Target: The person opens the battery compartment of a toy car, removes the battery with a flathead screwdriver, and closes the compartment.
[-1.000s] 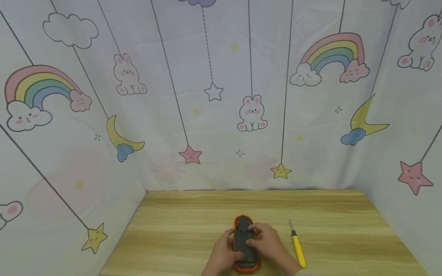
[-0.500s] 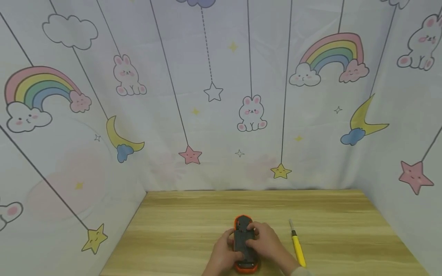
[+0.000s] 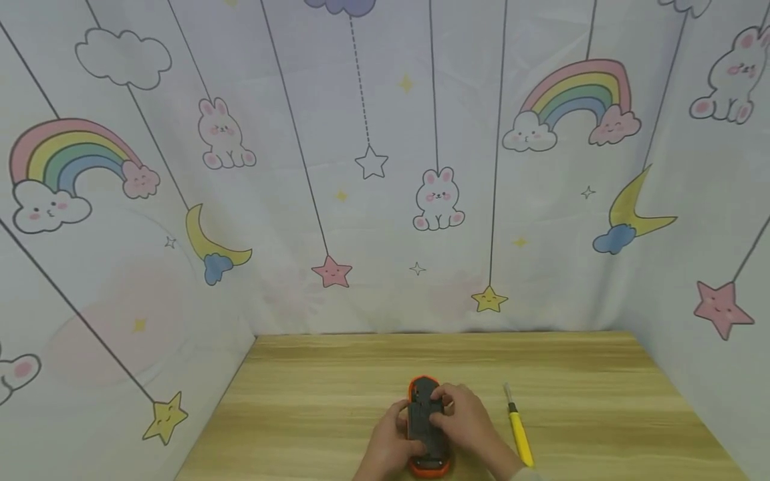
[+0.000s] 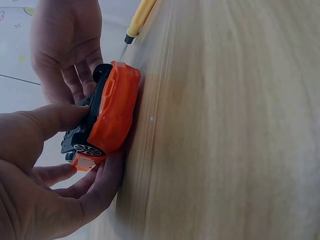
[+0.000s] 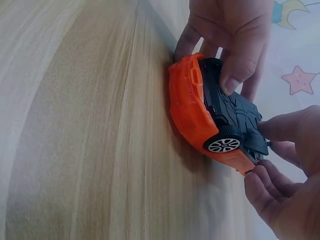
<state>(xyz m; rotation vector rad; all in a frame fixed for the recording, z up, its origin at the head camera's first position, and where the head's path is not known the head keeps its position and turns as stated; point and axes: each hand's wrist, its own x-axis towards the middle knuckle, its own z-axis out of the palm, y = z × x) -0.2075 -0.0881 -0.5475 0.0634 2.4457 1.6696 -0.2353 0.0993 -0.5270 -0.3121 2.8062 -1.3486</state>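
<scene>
A toy car lies upside down on the table, its orange body underneath and its black underside facing up. My left hand grips it from the left, the thumb pressed on the black underside and the fingers around the orange side. From the right, my right hand pinches the far half, thumb and index fingertips on the black part. In the right wrist view, a black plate edge stands out from the body beside the right fingertips. One spoked wheel shows there.
A screwdriver with a yellow handle lies to the right of my right hand, its tip pointing away. The wood-grain table ends at a white curtain printed with rabbits, stars and rainbows, which encloses the back and both sides.
The head view has tilted very slightly. Both hands keep their hold on the toy car in nearly the same place, and the screwdriver lies where it was.
</scene>
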